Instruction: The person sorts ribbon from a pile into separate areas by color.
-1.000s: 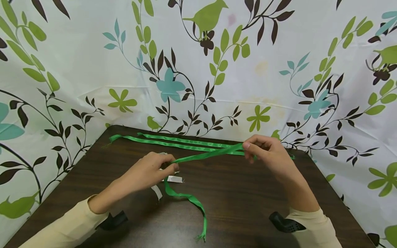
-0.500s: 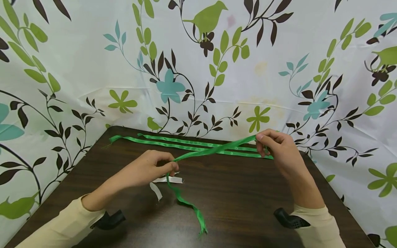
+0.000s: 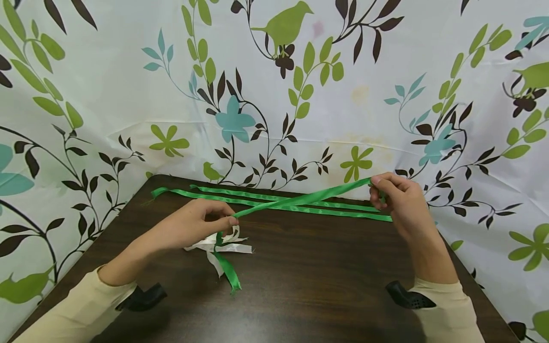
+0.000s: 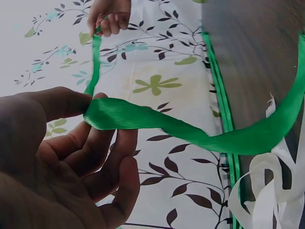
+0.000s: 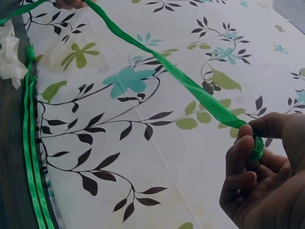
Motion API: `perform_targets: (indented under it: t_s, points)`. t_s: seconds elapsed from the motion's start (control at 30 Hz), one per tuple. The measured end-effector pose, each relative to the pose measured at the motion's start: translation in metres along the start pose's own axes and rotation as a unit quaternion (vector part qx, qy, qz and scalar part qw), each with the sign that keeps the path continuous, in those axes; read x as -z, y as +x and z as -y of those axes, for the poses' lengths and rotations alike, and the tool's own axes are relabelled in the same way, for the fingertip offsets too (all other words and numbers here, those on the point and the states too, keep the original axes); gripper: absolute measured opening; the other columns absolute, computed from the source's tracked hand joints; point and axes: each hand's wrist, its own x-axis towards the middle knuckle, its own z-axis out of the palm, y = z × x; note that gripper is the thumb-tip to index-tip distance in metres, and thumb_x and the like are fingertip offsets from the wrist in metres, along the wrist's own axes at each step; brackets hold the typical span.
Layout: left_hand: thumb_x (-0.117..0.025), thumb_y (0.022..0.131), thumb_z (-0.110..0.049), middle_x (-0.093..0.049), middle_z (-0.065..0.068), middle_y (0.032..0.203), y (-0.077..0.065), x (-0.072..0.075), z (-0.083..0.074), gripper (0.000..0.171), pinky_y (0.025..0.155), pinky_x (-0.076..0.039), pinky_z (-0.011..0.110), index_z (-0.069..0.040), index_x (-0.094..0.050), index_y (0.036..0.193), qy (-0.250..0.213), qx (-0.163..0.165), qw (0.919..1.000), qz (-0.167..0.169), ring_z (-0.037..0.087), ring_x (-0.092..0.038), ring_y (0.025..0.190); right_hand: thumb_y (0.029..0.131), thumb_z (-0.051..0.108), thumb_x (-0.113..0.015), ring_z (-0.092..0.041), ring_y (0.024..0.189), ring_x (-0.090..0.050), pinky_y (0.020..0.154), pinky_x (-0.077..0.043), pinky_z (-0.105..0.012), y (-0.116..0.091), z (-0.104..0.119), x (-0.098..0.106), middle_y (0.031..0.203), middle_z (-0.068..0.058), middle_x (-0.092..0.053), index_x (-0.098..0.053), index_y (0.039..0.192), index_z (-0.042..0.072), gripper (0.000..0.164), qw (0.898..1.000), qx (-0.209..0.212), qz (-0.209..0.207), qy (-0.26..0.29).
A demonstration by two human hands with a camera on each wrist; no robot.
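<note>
A green satin ribbon (image 3: 309, 197) stretches between the two hands, slanting up to the right. My left hand (image 3: 197, 221) pinches it between thumb and fingertips, and its loose tail hangs below that hand to a frayed tip. At the other end my right hand (image 3: 401, 200) pinches the ribbon, thumb against curled fingers; in the right wrist view a short end of ribbon (image 5: 257, 149) loops out beneath that thumb. The left wrist view shows the ribbon (image 4: 128, 113) folding over the left fingertips and twisting as it droops.
Two more green ribbons (image 3: 253, 202) lie side by side along the back of the dark wooden table (image 3: 326, 281). White ribbon pieces (image 3: 236, 248) lie loosely piled under the left hand. A leaf-and-bird patterned cloth (image 3: 274, 109) stands behind the table.
My right hand has moved right and up, my left slightly left and up. More ribbon spans between them, and the tail below the left hand is shorter.
</note>
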Motion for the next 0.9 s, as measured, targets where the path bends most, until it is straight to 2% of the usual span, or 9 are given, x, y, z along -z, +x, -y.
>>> perform_targets:
  t_s: [0.2,0.37,0.5,0.67,0.77,0.9]
  points:
    - [-0.065,0.102,-0.035,-0.068,0.009,0.091,0.001,0.007,0.003,0.032,0.085,-0.048,0.047,-0.012,-0.064,0.125,-0.084,0.022,0.9951,0.047,0.028,-0.065,0.093,0.103,0.009,-0.063,-0.020,0.058,-0.050,0.052,-0.039,-0.027,0.003,-0.002,0.010,0.071,-0.008,-0.060,-0.067,0.092,-0.007,0.020,0.999,0.006,-0.034,0.028]
    - [-0.067,0.101,-0.035,-0.068,0.013,0.096,0.002,0.011,0.008,0.038,0.094,-0.047,0.049,-0.010,-0.062,0.129,-0.132,0.038,0.9885,0.062,0.031,-0.065,0.101,0.102,0.011,-0.065,-0.019,0.060,-0.051,0.053,-0.041,-0.026,0.006,-0.007,0.019,0.071,-0.008,-0.060,-0.069,0.091,-0.006,0.021,0.998,-0.009,-0.053,0.022]
    - [-0.065,0.102,-0.035,-0.069,0.014,0.102,0.003,0.015,0.014,0.038,0.096,-0.046,0.050,-0.010,-0.062,0.130,-0.157,0.049,0.9842,0.066,0.034,-0.063,0.106,0.102,0.014,-0.065,-0.018,0.061,-0.050,0.053,-0.040,-0.026,0.008,-0.011,0.024,0.072,-0.007,-0.059,-0.069,0.089,-0.003,0.022,0.998,-0.020,-0.056,0.010]
    - [-0.062,0.104,-0.034,-0.067,0.018,0.106,0.003,0.018,0.016,0.039,0.098,-0.042,0.050,-0.009,-0.060,0.133,-0.188,0.052,0.9777,0.078,0.037,-0.061,0.104,0.103,0.016,-0.065,-0.018,0.062,-0.050,0.055,-0.039,-0.026,0.011,-0.019,0.029,0.073,-0.007,-0.058,-0.069,0.089,-0.003,0.024,0.998,-0.038,-0.053,0.005]
    - [-0.059,0.105,-0.034,-0.063,0.019,0.102,0.003,0.020,0.016,0.039,0.097,-0.039,0.049,-0.010,-0.057,0.136,-0.193,0.052,0.9765,0.081,0.036,-0.060,0.100,0.103,0.017,-0.065,-0.018,0.062,-0.050,0.055,-0.040,-0.026,0.012,-0.023,0.033,0.075,-0.006,-0.058,-0.070,0.089,-0.003,0.024,0.998,-0.044,-0.052,0.004]
    - [-0.058,0.106,-0.031,-0.056,0.019,0.099,0.004,0.022,0.019,0.041,0.093,-0.039,0.048,-0.007,-0.052,0.139,-0.230,0.059,0.9677,0.085,0.033,-0.057,0.091,0.103,0.016,-0.065,-0.017,0.062,-0.052,0.056,-0.044,-0.026,0.014,-0.028,0.037,0.076,-0.006,-0.058,-0.070,0.089,-0.003,0.024,0.997,-0.052,-0.062,0.009]
